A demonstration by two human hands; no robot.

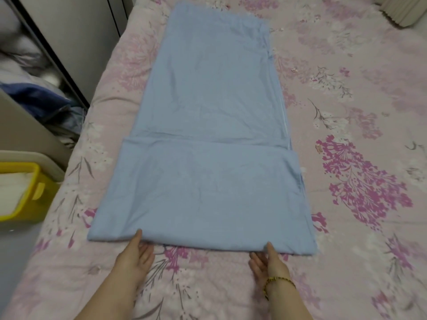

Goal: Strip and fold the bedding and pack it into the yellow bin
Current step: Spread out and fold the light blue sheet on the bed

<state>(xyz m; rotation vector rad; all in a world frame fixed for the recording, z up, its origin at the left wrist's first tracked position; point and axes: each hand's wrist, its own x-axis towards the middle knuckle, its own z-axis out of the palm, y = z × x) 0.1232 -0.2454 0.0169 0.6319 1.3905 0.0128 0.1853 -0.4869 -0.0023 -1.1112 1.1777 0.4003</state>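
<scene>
surface first: i'm at a bed covered with a pink floral bedspread [346, 112], soft quilted-looking cotton with magenta and white sprigs printed all over it. off the bed's left side stands a tall grey cabinet panel [69, 31] with a dark edge strip, and below it a blurry heap of clothes [34, 95], dark blue and grey. top right corner has something pale and pleated [392, 10], can't tell what it is.

the blue sheet [208, 112] lies flat down the middle of the bed as a long strip running away from me. it's plain light blue, thin, a bit creased, matte. the near end is doubled over into a wider rectangle with a straight fold line across. a zipper-ish seam runs along its right edge.

my left hand [136, 252] and right hand [268, 259] are both on the near hem, apart from each other. each thumb sits on top of the cloth, the fingers run nearly straight underneath, so i'm pinching the edge. the fingertips are hidden under the fabric. there's a gold bracelet [277, 281] on my right wrist.

the yellow bin [30, 204] is down on the floor at the left, just beside the bed, glossy plastic with something white [11, 185] inside.
</scene>
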